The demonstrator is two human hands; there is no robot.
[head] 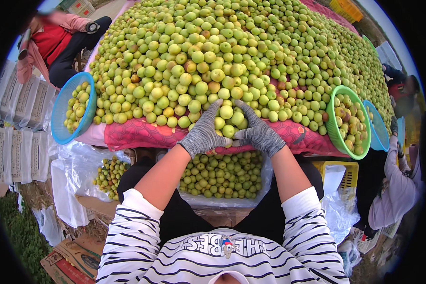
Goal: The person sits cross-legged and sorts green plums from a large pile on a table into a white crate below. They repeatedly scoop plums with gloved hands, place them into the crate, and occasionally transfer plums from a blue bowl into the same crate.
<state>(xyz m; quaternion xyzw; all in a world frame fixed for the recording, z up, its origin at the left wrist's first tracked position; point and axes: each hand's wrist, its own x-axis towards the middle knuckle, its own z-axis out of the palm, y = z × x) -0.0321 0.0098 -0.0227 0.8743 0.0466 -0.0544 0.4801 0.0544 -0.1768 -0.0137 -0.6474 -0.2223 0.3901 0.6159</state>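
Note:
Both my hands wear grey knit gloves and meet at the near edge of a large heap of green jujubes (pixel 184 71). My left hand (pixel 203 132) cups the left side of a small cluster of jujubes (pixel 228 119), its thumb lying low against a fruit. From the right, my right hand (pixel 261 134) curves around the same cluster. The palms and undersides of the fingers are mostly hidden. Beneath the hands runs the edge of a pink patterned cloth (pixel 145 135). Directly below, between my knees, sits a plastic-lined box (pixel 216 202) holding many jujubes.
A blue basket (pixel 58 119) of jujubes stands left, a green basket (pixel 366 138) of browner ones right. Further right is another blue basket (pixel 380 129). A yellow crate (pixel 351 174) stands by my right knee. One person (pixel 55 46) sits left; another (pixel 394 198) works right.

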